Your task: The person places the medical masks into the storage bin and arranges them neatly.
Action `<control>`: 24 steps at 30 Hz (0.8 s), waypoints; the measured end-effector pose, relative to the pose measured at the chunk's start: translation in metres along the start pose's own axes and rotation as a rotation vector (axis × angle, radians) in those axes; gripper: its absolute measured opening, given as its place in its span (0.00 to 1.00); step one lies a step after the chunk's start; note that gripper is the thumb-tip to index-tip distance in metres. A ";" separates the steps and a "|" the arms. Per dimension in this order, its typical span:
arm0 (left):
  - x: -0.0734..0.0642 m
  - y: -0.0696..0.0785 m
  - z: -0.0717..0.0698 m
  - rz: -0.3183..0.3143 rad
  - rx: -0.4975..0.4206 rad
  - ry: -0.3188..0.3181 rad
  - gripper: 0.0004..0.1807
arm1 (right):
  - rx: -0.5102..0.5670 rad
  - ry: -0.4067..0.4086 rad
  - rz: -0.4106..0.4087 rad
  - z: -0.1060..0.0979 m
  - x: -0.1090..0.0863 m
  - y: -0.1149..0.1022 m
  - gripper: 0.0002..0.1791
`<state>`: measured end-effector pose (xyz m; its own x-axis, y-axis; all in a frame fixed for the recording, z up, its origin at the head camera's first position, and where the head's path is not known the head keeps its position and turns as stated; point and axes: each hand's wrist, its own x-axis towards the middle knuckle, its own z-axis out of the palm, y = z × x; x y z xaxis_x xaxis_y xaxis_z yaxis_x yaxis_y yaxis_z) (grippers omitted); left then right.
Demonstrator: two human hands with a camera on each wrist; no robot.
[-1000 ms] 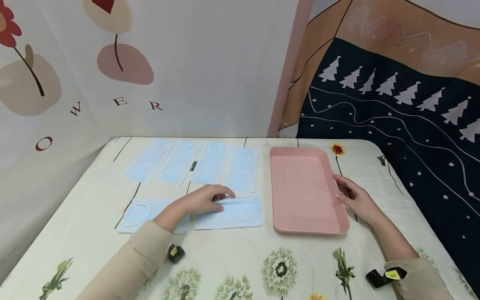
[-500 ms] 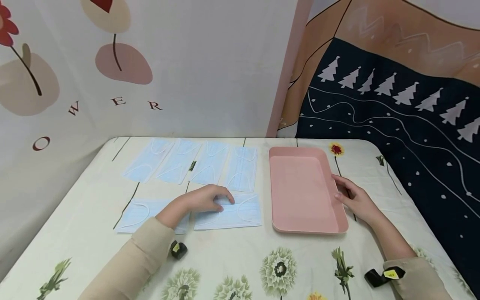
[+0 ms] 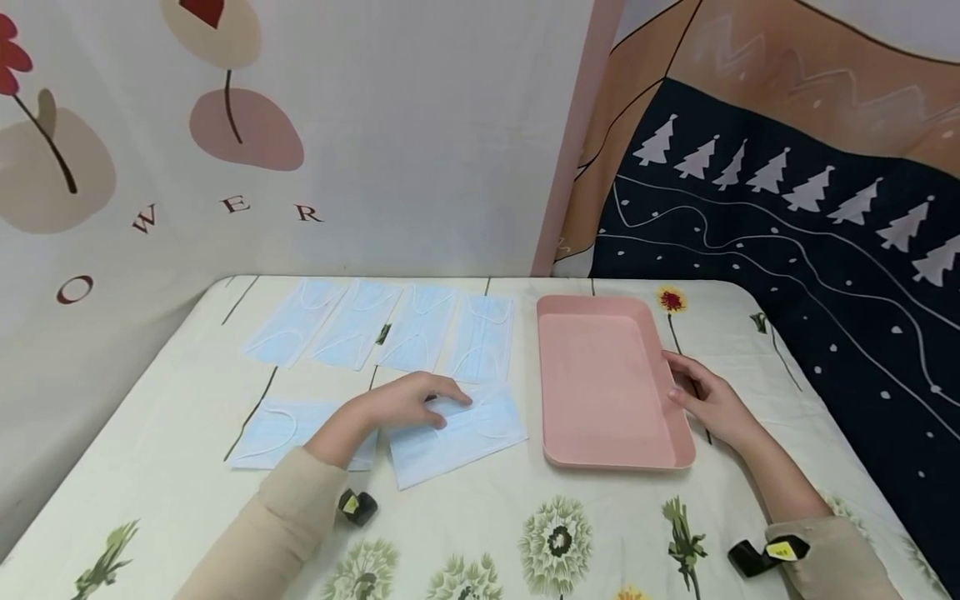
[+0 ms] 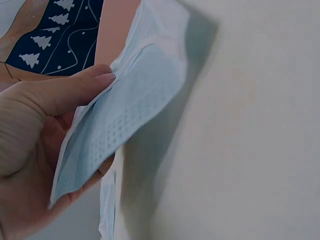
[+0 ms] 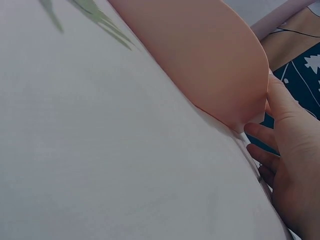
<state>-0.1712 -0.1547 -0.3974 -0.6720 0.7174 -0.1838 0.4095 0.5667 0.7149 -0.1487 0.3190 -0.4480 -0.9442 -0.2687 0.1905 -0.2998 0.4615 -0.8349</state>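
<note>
My left hand [image 3: 411,402] pinches a light blue face mask [image 3: 465,442] between thumb and fingers. In the left wrist view the same mask [image 4: 120,105] is bent up at an angle, its shadow falling on the cloth. Another mask [image 3: 273,433] lies flat to the left, partly hidden behind my left forearm. At the right, a shallow pink tray [image 3: 600,383] stands on the table. My right hand [image 3: 716,404] rests against the tray's right rim. In the right wrist view, the thumb is at the rim of the tray [image 5: 210,60] and the other fingers curl loosely beside its wall.
Several more blue masks [image 3: 480,337] lie in a row at the back left. A floral cloth [image 3: 465,521] covers the table, whose back edge meets a printed curtain [image 3: 420,167]. A dark curtain with white trees [image 3: 787,217] hangs at the right.
The mask under my left hand has turned and tilted, its near left corner swinging toward me as the fingers took hold. My right hand and the tray have stayed in place.
</note>
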 end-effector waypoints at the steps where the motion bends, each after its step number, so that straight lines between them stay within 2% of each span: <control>1: -0.001 0.000 0.000 0.010 -0.006 0.012 0.22 | 0.003 -0.001 0.000 0.000 0.000 0.000 0.30; 9: -0.005 0.001 0.002 0.121 -0.068 0.141 0.23 | 0.006 -0.003 -0.005 0.000 0.000 0.001 0.29; 18: -0.006 0.009 0.000 0.126 -0.169 0.335 0.23 | 0.009 -0.006 -0.020 0.001 0.001 0.001 0.29; 24: 0.000 0.015 0.001 0.173 -0.249 0.434 0.25 | 0.005 -0.009 -0.020 0.000 0.000 0.000 0.30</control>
<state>-0.1648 -0.1457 -0.3877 -0.8226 0.5285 0.2096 0.4136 0.3033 0.8585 -0.1491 0.3192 -0.4483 -0.9366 -0.2854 0.2031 -0.3184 0.4519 -0.8333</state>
